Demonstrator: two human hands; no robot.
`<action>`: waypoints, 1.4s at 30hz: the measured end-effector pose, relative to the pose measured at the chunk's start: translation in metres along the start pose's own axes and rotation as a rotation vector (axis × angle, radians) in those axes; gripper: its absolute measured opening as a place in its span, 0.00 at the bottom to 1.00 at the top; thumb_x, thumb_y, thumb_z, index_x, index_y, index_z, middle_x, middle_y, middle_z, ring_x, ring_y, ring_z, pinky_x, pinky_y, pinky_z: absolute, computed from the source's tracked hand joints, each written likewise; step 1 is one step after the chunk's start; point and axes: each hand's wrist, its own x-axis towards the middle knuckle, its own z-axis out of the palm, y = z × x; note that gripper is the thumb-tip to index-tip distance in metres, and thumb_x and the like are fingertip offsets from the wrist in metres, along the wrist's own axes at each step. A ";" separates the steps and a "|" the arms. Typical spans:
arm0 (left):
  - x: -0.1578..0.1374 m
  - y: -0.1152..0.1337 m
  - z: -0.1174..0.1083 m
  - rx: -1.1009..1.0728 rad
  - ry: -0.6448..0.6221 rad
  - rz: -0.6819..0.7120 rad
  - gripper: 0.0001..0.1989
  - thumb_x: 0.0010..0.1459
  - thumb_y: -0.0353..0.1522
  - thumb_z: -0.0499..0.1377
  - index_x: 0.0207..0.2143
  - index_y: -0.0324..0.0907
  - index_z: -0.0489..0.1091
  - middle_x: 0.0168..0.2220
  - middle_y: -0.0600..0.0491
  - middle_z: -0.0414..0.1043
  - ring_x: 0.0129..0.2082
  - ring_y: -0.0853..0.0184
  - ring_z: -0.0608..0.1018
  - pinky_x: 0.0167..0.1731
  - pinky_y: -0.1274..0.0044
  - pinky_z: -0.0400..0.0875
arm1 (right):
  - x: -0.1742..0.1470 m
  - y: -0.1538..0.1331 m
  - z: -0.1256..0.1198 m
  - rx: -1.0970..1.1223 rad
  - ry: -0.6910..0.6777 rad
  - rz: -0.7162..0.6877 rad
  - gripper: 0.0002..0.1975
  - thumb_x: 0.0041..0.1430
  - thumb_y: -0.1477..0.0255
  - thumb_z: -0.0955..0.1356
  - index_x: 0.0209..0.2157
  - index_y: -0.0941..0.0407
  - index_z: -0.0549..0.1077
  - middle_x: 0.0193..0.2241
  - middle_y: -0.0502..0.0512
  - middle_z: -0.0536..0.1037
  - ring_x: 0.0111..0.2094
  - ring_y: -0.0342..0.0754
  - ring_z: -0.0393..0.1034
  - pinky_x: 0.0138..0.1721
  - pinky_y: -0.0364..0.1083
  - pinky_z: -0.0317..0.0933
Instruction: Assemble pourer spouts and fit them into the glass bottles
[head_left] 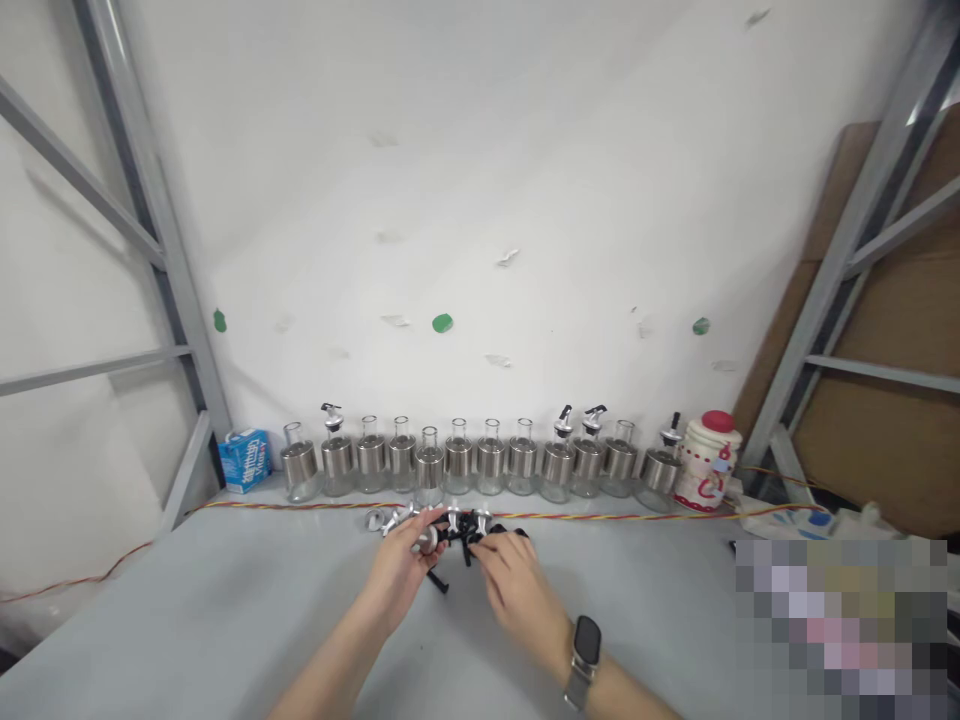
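My left hand (403,565) is closed around a bottle pourer (428,540), whose silver cap shows between thumb and fingers. A black stem (437,580) sticks out below that hand. My right hand (516,580), with a watch (585,645) on its wrist, has its fingers curled together at the near side of a pile of loose pourers. Black parts (467,552) lie right at its fingertips; what it pinches, if anything, is too small to make out. Among the pile, silver pourer tops (482,521) stand up between the hands, and a silver ring (373,520) lies at its left end.
Several glass bottles with steel sleeves (491,458) line the wall; some carry pourers (334,418). A blue box (245,460) stands left, a white jar with a red lid (709,460) right. A twisted red-yellow wire (600,516) crosses the grey table (225,610). Metal posts flank it.
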 end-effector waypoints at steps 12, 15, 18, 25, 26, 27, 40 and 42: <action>0.003 -0.001 0.004 0.202 0.063 0.169 0.20 0.34 0.34 0.68 0.32 0.38 0.69 0.21 0.55 0.69 0.20 0.73 0.71 0.17 0.84 0.58 | -0.005 -0.011 0.029 0.099 -0.240 -0.048 0.10 0.55 0.82 0.60 0.32 0.57 0.70 0.32 0.54 0.70 0.37 0.47 0.62 0.40 0.45 0.59; -0.001 -0.003 0.005 0.297 0.055 0.145 0.16 0.39 0.38 0.64 0.29 0.36 0.70 0.15 0.57 0.65 0.13 0.76 0.64 0.12 0.85 0.48 | -0.006 -0.012 0.026 0.239 -0.213 0.044 0.10 0.53 0.84 0.61 0.29 0.57 0.69 0.32 0.53 0.69 0.37 0.47 0.62 0.40 0.44 0.58; -0.002 -0.005 0.004 0.364 0.072 0.167 0.15 0.44 0.42 0.59 0.25 0.37 0.69 0.17 0.57 0.65 0.14 0.76 0.64 0.12 0.85 0.49 | -0.004 -0.012 0.019 0.473 -0.122 0.198 0.09 0.50 0.84 0.62 0.26 0.56 0.69 0.30 0.51 0.69 0.35 0.46 0.63 0.38 0.44 0.57; -0.002 -0.016 0.007 0.345 -0.090 0.063 0.16 0.45 0.43 0.57 0.26 0.38 0.66 0.14 0.62 0.58 0.12 0.76 0.61 0.13 0.82 0.53 | 0.006 0.001 -0.007 1.562 0.014 0.782 0.08 0.41 0.72 0.72 0.24 0.60 0.71 0.19 0.47 0.68 0.22 0.38 0.61 0.26 0.39 0.54; -0.004 -0.018 0.009 0.370 -0.143 0.039 0.17 0.46 0.44 0.56 0.27 0.38 0.66 0.13 0.63 0.56 0.11 0.76 0.59 0.13 0.82 0.52 | 0.006 0.002 -0.009 1.689 0.024 0.827 0.10 0.38 0.74 0.73 0.25 0.61 0.72 0.20 0.47 0.69 0.22 0.38 0.61 0.27 0.38 0.55; -0.006 -0.019 0.011 0.405 -0.196 0.020 0.17 0.46 0.45 0.56 0.27 0.38 0.66 0.12 0.63 0.56 0.10 0.77 0.58 0.14 0.83 0.51 | 0.005 0.003 -0.011 1.783 0.025 0.863 0.11 0.37 0.75 0.74 0.26 0.61 0.73 0.21 0.48 0.70 0.23 0.37 0.62 0.27 0.38 0.55; -0.008 -0.022 0.008 0.603 -0.356 0.050 0.19 0.45 0.46 0.57 0.20 0.39 0.60 0.16 0.61 0.58 0.16 0.75 0.60 0.19 0.81 0.56 | 0.006 0.001 -0.011 1.139 -0.163 0.536 0.19 0.49 0.54 0.64 0.26 0.58 0.64 0.16 0.46 0.67 0.16 0.39 0.59 0.19 0.40 0.53; -0.007 -0.025 0.009 0.618 -0.364 0.052 0.20 0.44 0.48 0.57 0.20 0.40 0.59 0.15 0.62 0.56 0.15 0.76 0.59 0.17 0.82 0.54 | 0.004 -0.001 -0.012 0.962 -0.174 0.460 0.19 0.52 0.54 0.61 0.24 0.57 0.63 0.16 0.46 0.64 0.17 0.39 0.59 0.21 0.40 0.53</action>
